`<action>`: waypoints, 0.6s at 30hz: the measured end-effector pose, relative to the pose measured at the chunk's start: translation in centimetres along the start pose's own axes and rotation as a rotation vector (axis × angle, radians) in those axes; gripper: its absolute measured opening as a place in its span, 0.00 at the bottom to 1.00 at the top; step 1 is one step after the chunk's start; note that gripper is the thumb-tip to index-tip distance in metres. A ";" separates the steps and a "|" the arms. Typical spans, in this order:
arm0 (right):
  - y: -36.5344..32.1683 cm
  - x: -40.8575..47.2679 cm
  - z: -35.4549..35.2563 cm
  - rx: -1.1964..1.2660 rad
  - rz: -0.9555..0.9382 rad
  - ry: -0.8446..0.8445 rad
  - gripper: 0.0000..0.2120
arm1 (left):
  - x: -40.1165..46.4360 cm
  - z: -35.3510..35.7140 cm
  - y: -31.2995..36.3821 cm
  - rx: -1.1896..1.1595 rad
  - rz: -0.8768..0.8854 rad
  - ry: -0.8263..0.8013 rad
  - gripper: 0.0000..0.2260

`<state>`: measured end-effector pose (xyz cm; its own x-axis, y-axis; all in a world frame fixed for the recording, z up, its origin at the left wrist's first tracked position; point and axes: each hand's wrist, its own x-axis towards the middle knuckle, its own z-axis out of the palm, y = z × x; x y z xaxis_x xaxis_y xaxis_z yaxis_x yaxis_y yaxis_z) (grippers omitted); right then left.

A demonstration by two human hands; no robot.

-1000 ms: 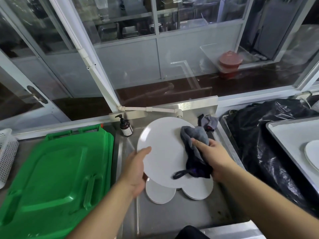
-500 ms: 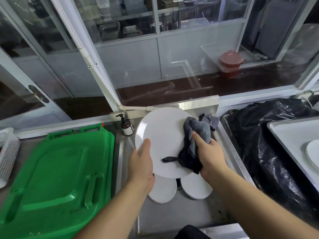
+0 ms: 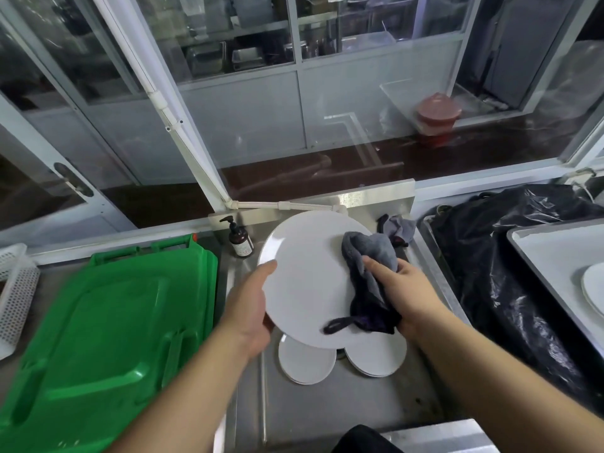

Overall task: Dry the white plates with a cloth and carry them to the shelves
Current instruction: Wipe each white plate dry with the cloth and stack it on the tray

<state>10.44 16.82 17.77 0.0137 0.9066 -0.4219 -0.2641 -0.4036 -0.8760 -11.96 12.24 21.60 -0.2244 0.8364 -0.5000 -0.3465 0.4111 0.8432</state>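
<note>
White plates: four in view — one large plate (image 3: 307, 276) at the centre of the frame, two smaller plates (image 3: 305, 362) (image 3: 376, 358) low in the sink below it, and the edge of another plate (image 3: 593, 289) at the right border. Cloths: two, a grey-and-dark cloth (image 3: 367, 266) on the large plate and a grey rag (image 3: 397, 227) just behind it. Hands: two. One brown pump bottle (image 3: 240, 240), one green lid (image 3: 108, 328), one white perforated basket (image 3: 14, 289) at far left, one black plastic bag (image 3: 510, 256), one metal tray (image 3: 555, 256), one red container (image 3: 436, 117) at upper right.

plate (image 3: 307, 279) held over sink (image 3: 327, 407) | two plate stacks (image 3: 305, 362) in sink under it | bin lid (image 3: 108, 325) left | soap bottle (image 3: 240, 238) behind | bag (image 3: 510, 266) right
</note>
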 end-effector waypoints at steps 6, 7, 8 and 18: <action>-1.1 0.8 -0.2 -0.103 -0.039 -0.045 0.07 | 0.8 -1.3 0.8 0.268 0.047 -0.075 0.09; -0.9 0.8 0.1 -0.091 -0.030 -0.021 0.07 | 0.9 -1.1 0.4 0.272 0.090 -0.050 0.09; -0.6 0.8 0.4 -0.076 -0.020 0.017 0.08 | 0.9 -0.8 -0.1 0.257 0.119 -0.025 0.09; 2.6 -1.2 2.7 0.258 0.201 0.228 0.13 | -1.8 4.4 -5.1 0.029 0.145 0.146 0.14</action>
<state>7.09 14.99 16.66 0.1433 0.7504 -0.6452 -0.5161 -0.4996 -0.6957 -5.80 10.23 19.12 -0.4000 0.8272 -0.3947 -0.2750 0.3025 0.9126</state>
